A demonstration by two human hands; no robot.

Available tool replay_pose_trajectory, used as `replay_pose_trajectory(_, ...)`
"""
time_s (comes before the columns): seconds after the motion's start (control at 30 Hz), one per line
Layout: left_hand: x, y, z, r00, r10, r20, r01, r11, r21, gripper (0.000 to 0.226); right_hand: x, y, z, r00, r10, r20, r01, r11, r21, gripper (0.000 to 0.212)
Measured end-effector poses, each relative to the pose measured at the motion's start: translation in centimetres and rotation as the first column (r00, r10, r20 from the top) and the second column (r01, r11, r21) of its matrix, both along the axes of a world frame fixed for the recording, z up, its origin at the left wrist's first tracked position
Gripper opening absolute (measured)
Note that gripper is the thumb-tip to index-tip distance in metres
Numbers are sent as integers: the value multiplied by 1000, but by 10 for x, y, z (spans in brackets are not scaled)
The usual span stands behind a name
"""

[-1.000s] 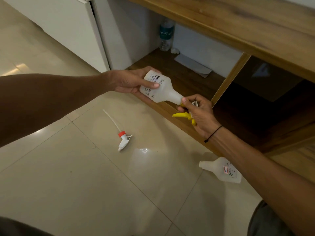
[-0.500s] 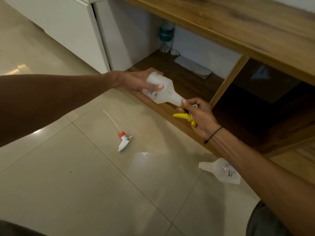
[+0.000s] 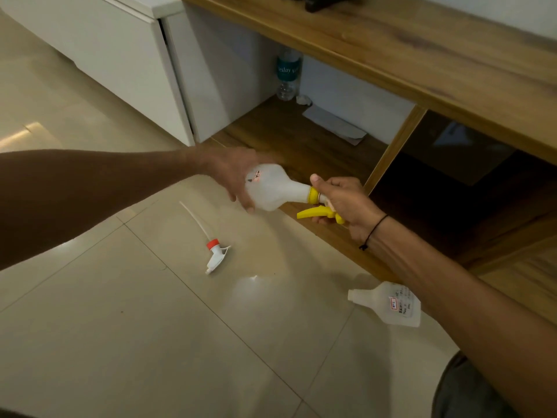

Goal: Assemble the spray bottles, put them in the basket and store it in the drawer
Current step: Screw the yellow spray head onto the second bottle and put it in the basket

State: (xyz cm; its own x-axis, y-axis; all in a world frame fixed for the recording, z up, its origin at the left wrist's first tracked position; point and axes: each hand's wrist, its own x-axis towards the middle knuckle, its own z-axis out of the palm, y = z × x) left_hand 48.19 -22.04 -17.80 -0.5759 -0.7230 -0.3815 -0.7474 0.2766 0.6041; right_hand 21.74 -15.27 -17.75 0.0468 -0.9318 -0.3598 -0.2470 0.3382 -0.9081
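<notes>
A white plastic bottle (image 3: 275, 188) lies sideways in the air between my hands. My left hand (image 3: 233, 176) wraps its blurred base. My right hand (image 3: 340, 200) grips the yellow spray head (image 3: 316, 206) at the bottle's neck, trigger pointing down-left. A second spray head with a red collar and white dip tube (image 3: 215, 251) lies on the floor tiles below. A second white bottle without a head (image 3: 388, 303) lies on its side on the floor, partly behind my right forearm. No basket is in view.
A low wooden unit (image 3: 301, 140) with an open shelf stands ahead; a water bottle (image 3: 287, 75) and a white paper (image 3: 334, 125) sit inside. A dark compartment (image 3: 452, 188) opens to the right. White cabinet (image 3: 126, 61) at left.
The bottle has turned in my left hand, its label now facing elsewhere. The yellow collar now shows at the neck. My view has shifted slightly upward.
</notes>
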Motion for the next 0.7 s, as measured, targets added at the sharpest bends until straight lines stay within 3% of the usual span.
replay_pose_trajectory(0.07,-8,8,-13,997,-44,59,54,983,-177,93,4,-1,6,998,16,-62,-13,998,61,40)
replay_pose_trajectory(0.1,-8,12,-21,1000,-18,16,20,982,-188,93,5,-2,9,999,31,-42,-26,993,116,46)
replay_pose_trajectory(0.2,-2,27,-42,979,100,-179,-100,995,9,90,0,-10,21,966,94,242,-171,932,321,75)
replay_pose_trajectory(0.3,-1,38,-52,936,178,-304,-123,974,192,84,-8,-20,24,893,198,403,-331,897,292,91)
replay_pose_trajectory(0.5,-4,38,-50,894,260,-365,-99,908,406,71,-13,-16,14,671,206,713,-415,901,131,47)
replay_pose_trajectory(0.57,-7,39,-52,888,264,-377,-80,895,439,65,-12,-16,9,669,234,706,-390,919,65,40)
replay_pose_trajectory(0.7,-21,41,-53,866,276,-417,-53,880,472,67,-4,-15,3,879,286,382,-239,957,-166,28)
